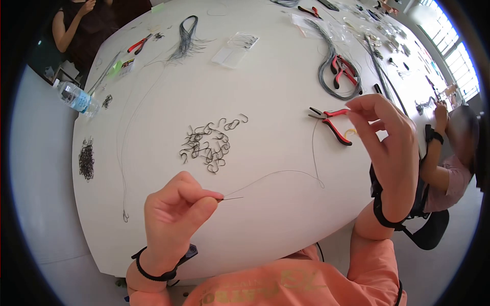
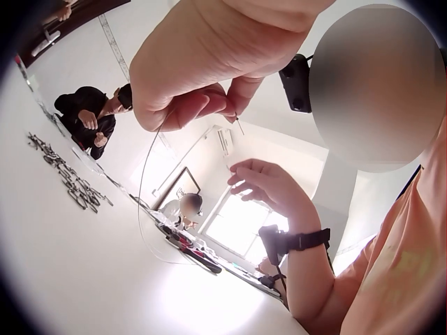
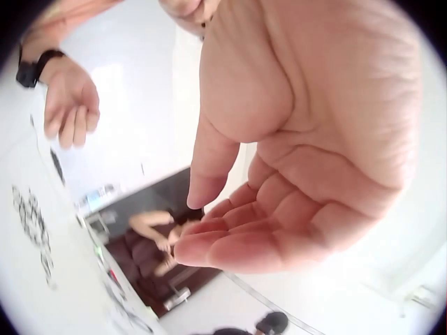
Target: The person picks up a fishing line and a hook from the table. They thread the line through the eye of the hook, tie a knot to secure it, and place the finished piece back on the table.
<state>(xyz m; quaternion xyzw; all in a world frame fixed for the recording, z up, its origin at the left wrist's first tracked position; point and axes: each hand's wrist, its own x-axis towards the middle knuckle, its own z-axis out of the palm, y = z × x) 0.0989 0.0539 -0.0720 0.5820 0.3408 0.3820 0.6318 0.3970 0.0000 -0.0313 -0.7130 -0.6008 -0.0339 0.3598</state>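
Note:
My left hand (image 1: 171, 211) pinches a thin grey fishing line (image 1: 278, 172) between thumb and forefinger, low over the near side of the table. A short straight end pokes out past the fingertips, beside a small dark bit mostly hidden by them. From there the line loops right across the table to red-handled pliers (image 1: 339, 133), which lie with their jaws apart. Raised just right of the pliers, my right hand (image 1: 393, 143) has loosely bent fingers; in the right wrist view, thumb (image 3: 209, 171) and fingers stand apart around nothing. Loose fish hooks (image 1: 195, 148) lie scattered beyond my left hand.
A darker hook pile (image 1: 87, 160) and a water bottle (image 1: 76, 98) are at the left edge. Farther back lie a line bundle (image 1: 186, 38), a clear plastic box (image 1: 235, 50) and coiled line (image 1: 321, 76) with more pliers. Another person (image 1: 449, 168) sits at right.

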